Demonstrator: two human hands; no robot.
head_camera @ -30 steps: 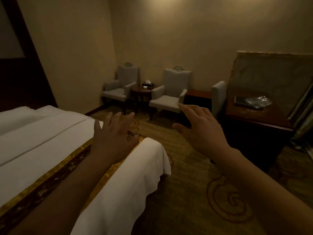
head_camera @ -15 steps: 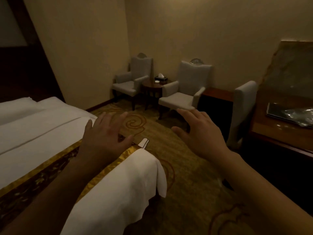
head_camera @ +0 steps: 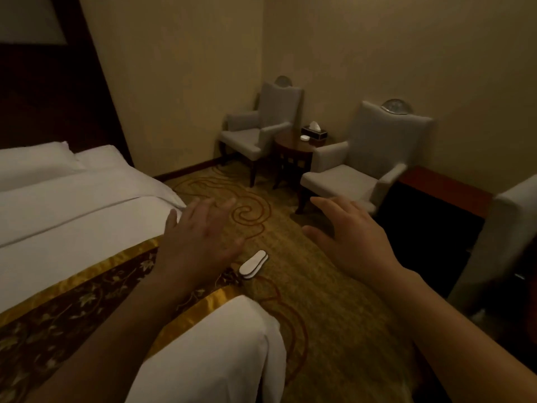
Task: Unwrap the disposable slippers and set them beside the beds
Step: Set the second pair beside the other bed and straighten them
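A pair of flat white slippers (head_camera: 253, 264) lies stacked on the carpet beside the bed (head_camera: 72, 216), close to the gold and brown bed runner (head_camera: 72, 303). My left hand (head_camera: 197, 242) hovers over the bed's edge just left of the slippers, fingers spread, holding nothing. My right hand (head_camera: 351, 237) hovers over the carpet to the right of them, also spread and empty. Part of the slippers is hidden behind the runner's corner.
Two grey armchairs (head_camera: 261, 132) (head_camera: 369, 164) flank a small round wooden table (head_camera: 296, 152) with a tissue box (head_camera: 314, 131) in the far corner. A third chair back (head_camera: 505, 228) and a dark low cabinet (head_camera: 441, 199) stand at the right. Patterned carpet (head_camera: 305, 286) runs between bed and chairs.
The view has swung left and down, bringing the slippers on the carpet into sight beside the bed. Both hands stay spread and empty; the desk at the right has left the view.
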